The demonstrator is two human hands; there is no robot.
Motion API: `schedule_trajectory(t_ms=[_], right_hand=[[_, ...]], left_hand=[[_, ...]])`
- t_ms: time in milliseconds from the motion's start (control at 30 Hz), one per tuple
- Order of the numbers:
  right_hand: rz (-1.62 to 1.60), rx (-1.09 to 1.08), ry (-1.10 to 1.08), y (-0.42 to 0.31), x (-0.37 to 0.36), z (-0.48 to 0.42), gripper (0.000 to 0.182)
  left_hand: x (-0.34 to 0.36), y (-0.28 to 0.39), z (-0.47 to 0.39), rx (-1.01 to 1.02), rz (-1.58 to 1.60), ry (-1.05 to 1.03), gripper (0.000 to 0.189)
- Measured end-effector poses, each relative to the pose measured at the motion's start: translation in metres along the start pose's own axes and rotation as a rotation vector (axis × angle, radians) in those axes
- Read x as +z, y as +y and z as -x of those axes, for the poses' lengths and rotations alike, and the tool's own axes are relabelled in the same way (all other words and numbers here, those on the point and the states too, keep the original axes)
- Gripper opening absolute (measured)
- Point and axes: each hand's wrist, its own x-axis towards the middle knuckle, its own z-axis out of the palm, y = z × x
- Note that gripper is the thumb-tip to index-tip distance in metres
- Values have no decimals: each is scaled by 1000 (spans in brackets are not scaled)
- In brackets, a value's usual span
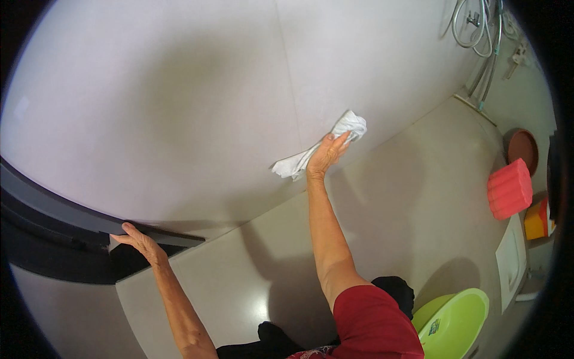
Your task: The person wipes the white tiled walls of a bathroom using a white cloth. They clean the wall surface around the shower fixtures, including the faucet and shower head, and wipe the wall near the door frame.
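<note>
My right hand [328, 155] grips a crumpled white cloth [352, 124] and presses it against the pale wall [215, 89], a little above where the wall meets the floor. One end of the cloth trails out to the left below the wrist. Over at the left, my left hand [141, 242] rests on the dark frame [67, 206] of a door or window, thumb and fingers spread around its edge. The palm side of that hand is hidden.
A lime-green plastic basin [462, 327] stands on the tiled floor [385, 188] at lower right. Beyond it are a pink fluted stool or tub [510, 189], a brown round basin [522, 151] and a yellow container [537, 220]. Metal shower hoses [489, 58] hang in the far corner.
</note>
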Motion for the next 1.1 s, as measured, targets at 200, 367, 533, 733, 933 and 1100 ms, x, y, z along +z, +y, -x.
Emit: schedule_trajectory(t_ms=[200,367,533,733,933,1100], right_hand=[[-248,336,9,81,2,-2,65],[-552,549,-57,157,5,11,69],[-602,722,-95,136,3,11,78],[-350,552,-113,32,7,49,87],[-83,89,-286,-31,10,109,91],[147,-681,-313,-56,23,140,66]], left_hand=[[-3,-8,-3,28,-48,37,86],[0,-6,-4,0,6,13,92],[-3,-14,-10,85,-18,-11,93],[-5,-25,-12,1,22,-88,89],[-8,-28,-11,-60,39,-155,88],[-6,-27,-8,-66,44,-131,87]])
